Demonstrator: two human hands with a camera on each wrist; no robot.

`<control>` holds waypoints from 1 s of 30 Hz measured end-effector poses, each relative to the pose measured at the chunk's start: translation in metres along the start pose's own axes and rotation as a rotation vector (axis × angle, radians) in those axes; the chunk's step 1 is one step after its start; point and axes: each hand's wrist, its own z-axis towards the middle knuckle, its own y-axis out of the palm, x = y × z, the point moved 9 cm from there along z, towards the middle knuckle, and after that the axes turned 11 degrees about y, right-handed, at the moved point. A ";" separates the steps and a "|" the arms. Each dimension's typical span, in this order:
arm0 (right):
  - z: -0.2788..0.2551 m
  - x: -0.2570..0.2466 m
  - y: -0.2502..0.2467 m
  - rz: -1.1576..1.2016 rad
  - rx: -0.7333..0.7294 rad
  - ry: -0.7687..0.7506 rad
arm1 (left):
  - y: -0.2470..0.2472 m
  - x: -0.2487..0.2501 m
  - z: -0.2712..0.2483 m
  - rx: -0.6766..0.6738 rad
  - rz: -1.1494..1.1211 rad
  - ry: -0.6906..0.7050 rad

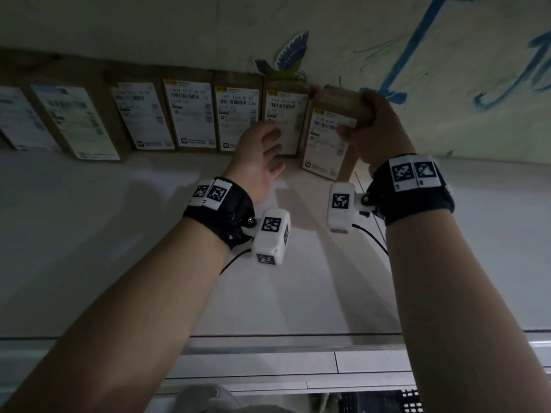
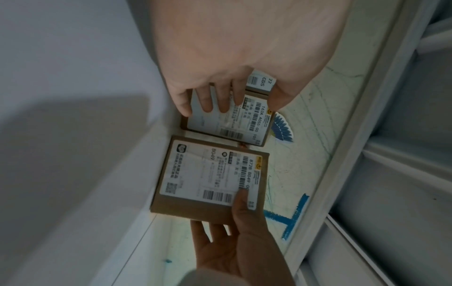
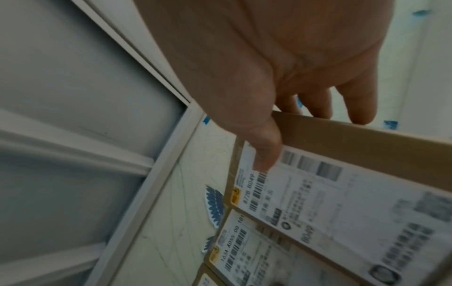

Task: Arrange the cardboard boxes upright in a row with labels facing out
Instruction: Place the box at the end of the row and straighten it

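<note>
Gripping the rightmost cardboard box [image 1: 329, 138] by its top, the right hand [image 1: 377, 129] is holding it upright at the right end of the row of boxes [image 1: 190, 114], thumb on the label and fingers [image 3: 359, 104] curled behind. It is standing on the white bench [image 1: 149, 234] against the wall [image 1: 447, 84]. The left hand [image 1: 259, 162] is hovering with fingers [image 2: 205, 98] loosely spread before the neighbouring box [image 1: 286, 120].

Right hand [image 1: 377, 131] grips end box [image 1: 331, 135]
</note>
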 end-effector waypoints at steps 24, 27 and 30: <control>0.025 0.090 0.025 0.037 -0.063 0.349 | -0.008 -0.015 0.009 0.077 -0.263 -0.107; 0.020 0.099 0.016 0.064 -0.037 0.417 | -0.009 -0.012 0.004 0.063 -0.244 -0.155; 0.025 0.114 0.016 0.188 -0.069 0.426 | -0.017 -0.008 -0.002 0.061 -0.254 -0.202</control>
